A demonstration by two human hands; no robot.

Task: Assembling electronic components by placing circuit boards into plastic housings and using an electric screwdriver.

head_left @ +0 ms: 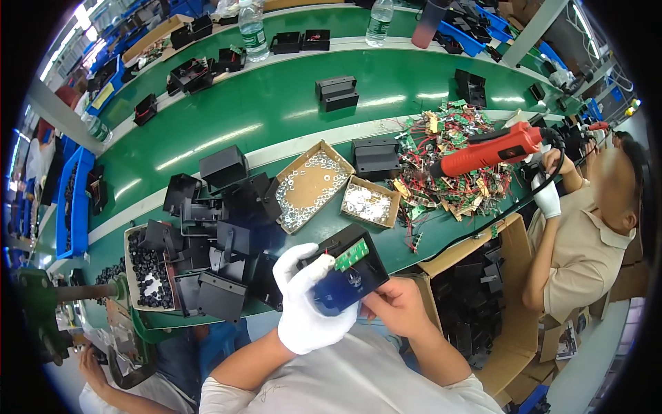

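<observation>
In front of my body is an open black box [369,272] with a green circuit board [352,255] inside along its upper side. My left hand [303,314], in a white glove, is closed round the box's left side, with the thumb by the board's end, where a bit of red wire shows. My bare right hand [401,307] grips the lower right corner with curled fingers; some fingertips are hidden behind the box. Just beyond the box stand a small carton of metal parts [370,201] and a larger shallow carton of washers [314,185].
A red power screwdriver [486,153] hangs over a heap of wired circuit boards [448,172]. Black housings [221,238] are piled at left beside a tray of small black parts [150,272]. A cardboard box [514,317] stands at right, near a co-worker [586,241]. Behind runs a green conveyor [276,103].
</observation>
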